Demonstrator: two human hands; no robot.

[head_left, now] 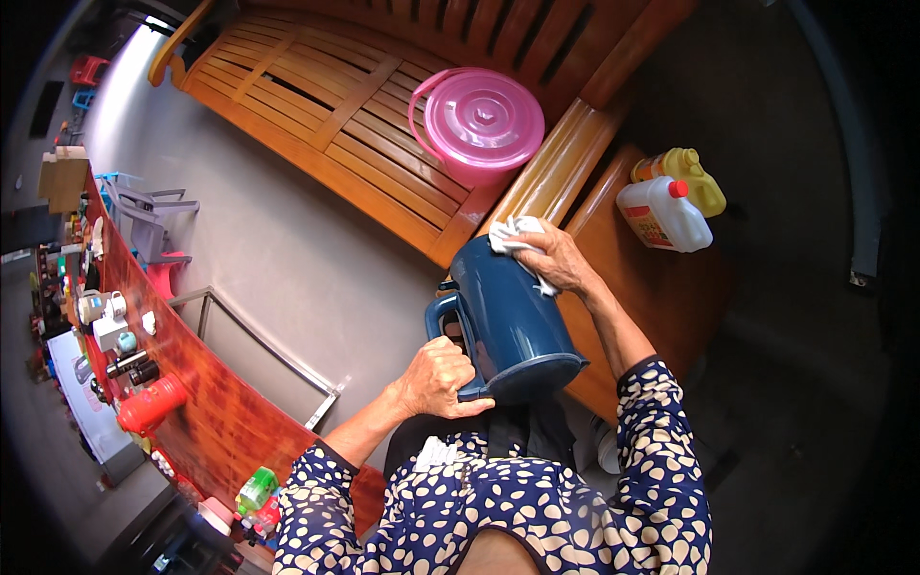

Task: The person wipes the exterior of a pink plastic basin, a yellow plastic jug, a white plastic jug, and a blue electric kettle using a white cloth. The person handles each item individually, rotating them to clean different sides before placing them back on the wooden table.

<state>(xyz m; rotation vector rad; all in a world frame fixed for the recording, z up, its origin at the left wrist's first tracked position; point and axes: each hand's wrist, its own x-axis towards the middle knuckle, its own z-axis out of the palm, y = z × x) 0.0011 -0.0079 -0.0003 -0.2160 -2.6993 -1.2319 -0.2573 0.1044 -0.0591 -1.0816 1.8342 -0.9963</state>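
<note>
A large dark blue jug (513, 316) with a loop handle is tilted in front of my body. My left hand (441, 377) is closed around the lower part of the handle, its thumb stretched toward the jug's rim at the near end. On the far end of the jug, my right hand (559, 257) holds a crumpled white cloth (517, 233) against the surface. A corner of that cloth hangs down below the fingers, along the jug's right side. The palm side of my right hand is hidden.
Ahead is a slatted wooden bench (383, 144) bearing a lidded pink bucket (484, 120). White (663, 216) and yellow (704, 187) plastic jugs stand on a wooden surface at right. A long reddish table (220, 402) at left carries a red flask (153, 402) and several cups. Beyond it are plastic stools (144, 216).
</note>
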